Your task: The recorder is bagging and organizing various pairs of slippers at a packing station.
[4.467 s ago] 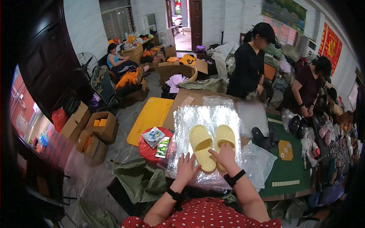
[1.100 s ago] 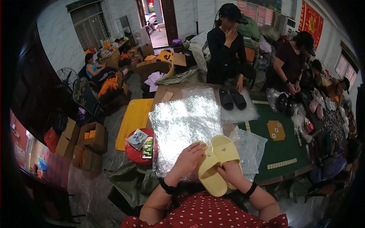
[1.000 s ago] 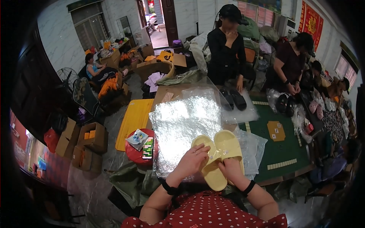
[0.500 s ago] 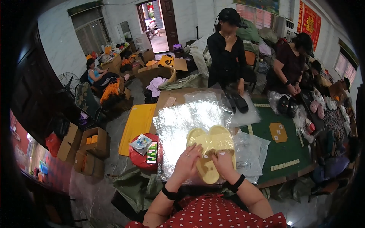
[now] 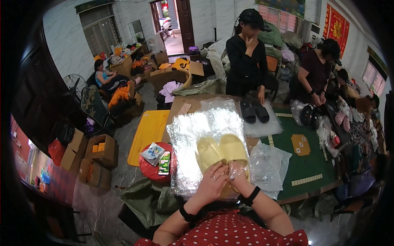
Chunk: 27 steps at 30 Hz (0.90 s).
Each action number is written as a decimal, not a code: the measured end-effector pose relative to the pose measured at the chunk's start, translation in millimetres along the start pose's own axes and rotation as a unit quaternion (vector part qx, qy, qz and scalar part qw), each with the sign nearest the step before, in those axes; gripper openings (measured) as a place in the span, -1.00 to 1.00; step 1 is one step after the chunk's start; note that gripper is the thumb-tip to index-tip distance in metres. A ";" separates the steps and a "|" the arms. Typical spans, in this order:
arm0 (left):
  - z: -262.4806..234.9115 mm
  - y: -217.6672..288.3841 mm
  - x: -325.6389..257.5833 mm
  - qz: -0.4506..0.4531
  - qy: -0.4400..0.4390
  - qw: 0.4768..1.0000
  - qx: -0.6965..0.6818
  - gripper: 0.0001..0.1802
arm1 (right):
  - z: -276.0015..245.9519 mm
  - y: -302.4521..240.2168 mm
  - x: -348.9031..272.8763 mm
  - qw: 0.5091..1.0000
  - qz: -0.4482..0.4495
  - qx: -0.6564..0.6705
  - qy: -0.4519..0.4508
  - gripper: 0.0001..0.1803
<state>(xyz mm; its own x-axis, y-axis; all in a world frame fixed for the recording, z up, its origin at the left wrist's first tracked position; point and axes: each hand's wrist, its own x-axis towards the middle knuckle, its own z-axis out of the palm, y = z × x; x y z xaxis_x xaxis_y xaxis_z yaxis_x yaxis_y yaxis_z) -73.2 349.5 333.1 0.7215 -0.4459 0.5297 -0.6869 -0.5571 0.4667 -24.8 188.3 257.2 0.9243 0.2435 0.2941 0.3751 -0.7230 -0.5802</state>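
Observation:
A pair of pale yellow slippers, the left slipper (image 5: 210,152) and the right slipper (image 5: 234,148), lies side by side on a shiny silver sheet, toes pointing away from me. My left hand (image 5: 212,179) lies over the rear of the left slipper, its fingers bent and drawn together near my right hand; what they pinch, if anything, is hidden. My right hand (image 5: 239,176) is closed at the rear of the right slipper, fingers around its foot opening. Both hands cover the heel ends of the slippers.
The silver sheet (image 5: 184,135) covers the table's near part. Clear plastic bags (image 5: 269,166) lie to its right, beside a green mat (image 5: 312,164) with tiles. On a red stool (image 5: 150,174) at left sits a phone (image 5: 164,163). Across the table, a person (image 5: 247,61) stands by black slippers (image 5: 254,111).
The left slipper has turned straighter and moved away from me. My left hand has shifted right, toward my right hand. The far person's hand has lifted off the black slippers.

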 end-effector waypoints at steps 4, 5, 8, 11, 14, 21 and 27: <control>-8.2 -12.4 -4.0 -0.030 0.030 0.999 -0.031 -0.83 | -10.2 -6.3 9.9 0.987 -0.060 -0.150 -0.024 -0.80; -9.4 -15.4 -8.5 -0.072 0.057 0.996 -0.007 -0.84 | -11.8 -6.4 9.1 0.994 -0.045 -0.096 0.003 -0.80; -10.2 -21.2 -13.2 -0.130 0.081 0.988 0.019 -0.84 | -7.8 -3.0 5.4 0.992 -0.067 -0.099 0.047 -0.79; -7.6 -11.9 -11.5 -0.077 0.047 0.994 0.054 -0.82 | 0.5 0.1 5.0 0.964 -0.143 -0.210 0.080 -0.75; 0.0 1.8 -7.9 -0.005 -0.033 0.998 -0.044 -0.79 | 2.7 -3.7 16.0 0.994 0.027 -0.107 0.028 -0.73; -10.7 6.5 -16.4 -0.013 -0.100 0.989 -0.110 -0.77 | 9.2 -8.2 61.6 0.982 -0.062 -0.164 0.076 -0.56; -22.3 -25.5 -29.4 -0.080 -0.050 0.995 -0.044 -0.87 | 10.5 -25.7 94.6 0.995 0.083 -0.061 0.006 -0.51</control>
<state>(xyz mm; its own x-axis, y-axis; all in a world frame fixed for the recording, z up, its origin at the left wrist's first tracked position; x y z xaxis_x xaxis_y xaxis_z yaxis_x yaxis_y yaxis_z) -78.9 392.4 321.3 0.8245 -0.4265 0.3718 -0.5639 -0.5658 0.6015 53.8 236.7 291.9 0.9714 0.1074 0.2116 0.2057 -0.8260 -0.5248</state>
